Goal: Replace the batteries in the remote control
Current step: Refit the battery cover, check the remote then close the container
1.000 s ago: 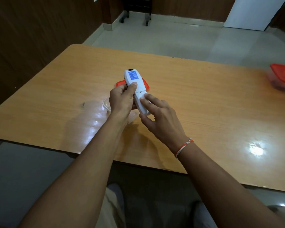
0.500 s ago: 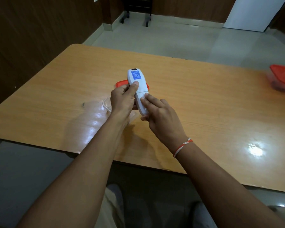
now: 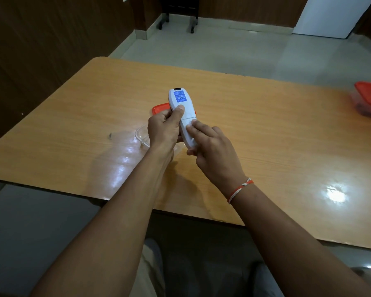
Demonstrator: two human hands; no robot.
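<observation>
A white remote control (image 3: 183,110) with a blue label on its back is held above the wooden table (image 3: 266,129), back side up. My left hand (image 3: 164,129) grips its middle, thumb pressed on the back below the label. My right hand (image 3: 212,151) is at the lower end, fingertips laid on the battery cover and thumb under the tip. The cover sits in place on the remote. No batteries are in sight.
A clear plastic container (image 3: 141,136) lies on the table under my left hand, with its red lid (image 3: 160,108) just behind. Another red-lidded container (image 3: 369,99) stands at the far right edge. Chair legs stand on the floor beyond the table.
The remote has shifted slightly to the right and my right hand has slid further up over the battery cover, with the thumb now under the remote's end.
</observation>
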